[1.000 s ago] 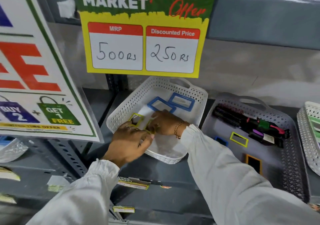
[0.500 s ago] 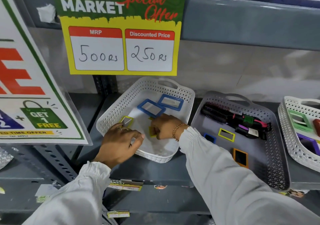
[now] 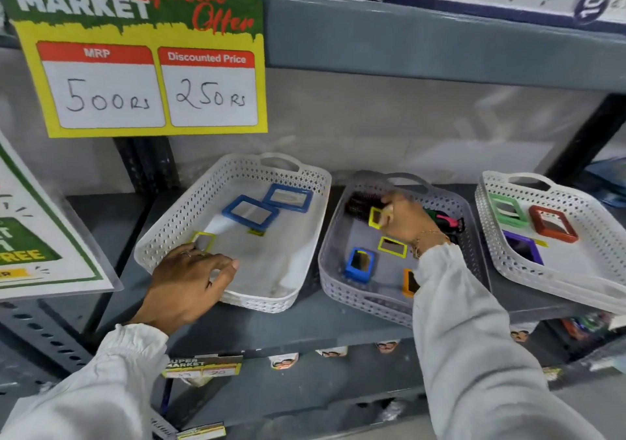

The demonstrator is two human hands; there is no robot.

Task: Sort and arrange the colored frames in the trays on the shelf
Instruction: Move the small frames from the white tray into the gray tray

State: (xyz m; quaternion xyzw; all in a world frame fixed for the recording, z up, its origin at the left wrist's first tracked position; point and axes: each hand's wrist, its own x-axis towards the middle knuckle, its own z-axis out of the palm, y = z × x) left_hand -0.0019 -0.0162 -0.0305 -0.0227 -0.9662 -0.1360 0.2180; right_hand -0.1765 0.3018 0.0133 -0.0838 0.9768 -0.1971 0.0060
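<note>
Three trays stand on the grey shelf. The left white tray (image 3: 159, 239) holds two blue frames (image 3: 250, 212) and a yellow frame (image 3: 203, 240). My left hand (image 3: 186, 280) rests on that tray's front rim, fingers curled on the edge. Over the middle grey tray (image 3: 330, 270), my right hand (image 3: 404, 221) pinches a small yellow frame (image 3: 375, 217). Below it lie another yellow frame (image 3: 392, 246), a blue frame (image 3: 359, 263) and an orange frame (image 3: 409, 282), partly hidden by my sleeve. The right white tray (image 3: 487, 236) holds green (image 3: 507, 210), red (image 3: 553, 224) and purple frames (image 3: 523, 246).
Hairbrushes (image 3: 360, 202) lie at the back of the grey tray. A yellow price sign (image 3: 149, 77) hangs above the left tray and a large poster (image 3: 30, 243) stands at the left. Boxes sit on the shelf above.
My right hand left the left white tray and moved right to the grey tray, carrying a small yellow frame. The left hand stayed at the white tray's front edge. The view shifted right.
</note>
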